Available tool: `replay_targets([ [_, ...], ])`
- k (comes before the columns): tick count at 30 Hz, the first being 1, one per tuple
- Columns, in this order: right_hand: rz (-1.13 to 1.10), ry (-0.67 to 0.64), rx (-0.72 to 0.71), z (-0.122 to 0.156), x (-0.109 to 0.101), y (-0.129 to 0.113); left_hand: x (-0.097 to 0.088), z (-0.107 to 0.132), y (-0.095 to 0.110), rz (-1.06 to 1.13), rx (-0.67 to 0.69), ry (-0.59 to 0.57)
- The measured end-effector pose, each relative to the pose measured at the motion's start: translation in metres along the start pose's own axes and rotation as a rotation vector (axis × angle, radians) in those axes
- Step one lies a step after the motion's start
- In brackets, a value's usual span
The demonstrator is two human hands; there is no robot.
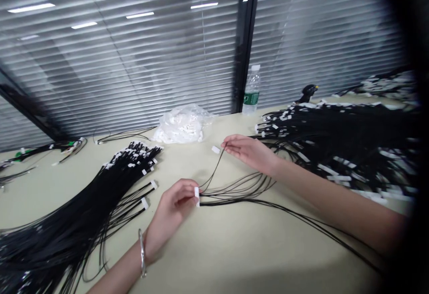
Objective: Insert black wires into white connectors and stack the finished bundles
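Observation:
Between the fingers and thumb of my left hand is a white connector, held upright on edge. Several thin black wires run out of its right side and trail across the table. My right hand, up and to the right, pinches one or two of these wires near the fingertips, and they slant down to the connector. Just left of those fingertips lies a small white piece on the table. A silver bracelet circles my left wrist.
On the left lies a thick bundle of black wires with white ends. Another large heap of black wires covers the right side. A clear bag of white parts and a water bottle stand by the blinds. A small black object sits behind the heap.

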State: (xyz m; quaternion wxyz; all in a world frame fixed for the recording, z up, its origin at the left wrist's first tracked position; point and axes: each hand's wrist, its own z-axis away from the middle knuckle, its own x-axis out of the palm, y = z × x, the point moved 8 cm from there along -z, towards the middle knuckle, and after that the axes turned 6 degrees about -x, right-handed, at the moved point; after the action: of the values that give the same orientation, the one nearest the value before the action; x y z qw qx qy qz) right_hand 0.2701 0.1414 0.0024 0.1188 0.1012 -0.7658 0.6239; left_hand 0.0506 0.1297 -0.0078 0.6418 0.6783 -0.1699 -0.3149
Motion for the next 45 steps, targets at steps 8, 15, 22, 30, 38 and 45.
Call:
replay_targets([
  [8, 0.159, -0.016, -0.112, 0.003, 0.007, -0.013, 0.001, -0.001, -0.003, 0.042, -0.077, -0.008],
  [15, 0.568, -0.028, -0.149, 0.008, 0.011, -0.010, 0.001, 0.001, 0.001, -0.060, -0.003, -0.038],
  [22, 1.023, -0.087, -0.341, 0.037, 0.062, -0.042, 0.001, 0.002, 0.000, -0.108, -0.008, -0.031],
  [30, 1.261, -0.465, -0.354, 0.058, 0.107, -0.002, 0.001, 0.000, -0.005, -0.037, -0.013, -0.043],
  [38, 1.341, -0.502, -0.377, 0.061, 0.112, 0.001, 0.004, 0.003, -0.003, -0.046, -0.018, -0.039],
  [45, 1.446, -0.494, -0.421, 0.064, 0.117, 0.001, 0.003, 0.003, -0.002, -0.048, 0.011, -0.036],
])
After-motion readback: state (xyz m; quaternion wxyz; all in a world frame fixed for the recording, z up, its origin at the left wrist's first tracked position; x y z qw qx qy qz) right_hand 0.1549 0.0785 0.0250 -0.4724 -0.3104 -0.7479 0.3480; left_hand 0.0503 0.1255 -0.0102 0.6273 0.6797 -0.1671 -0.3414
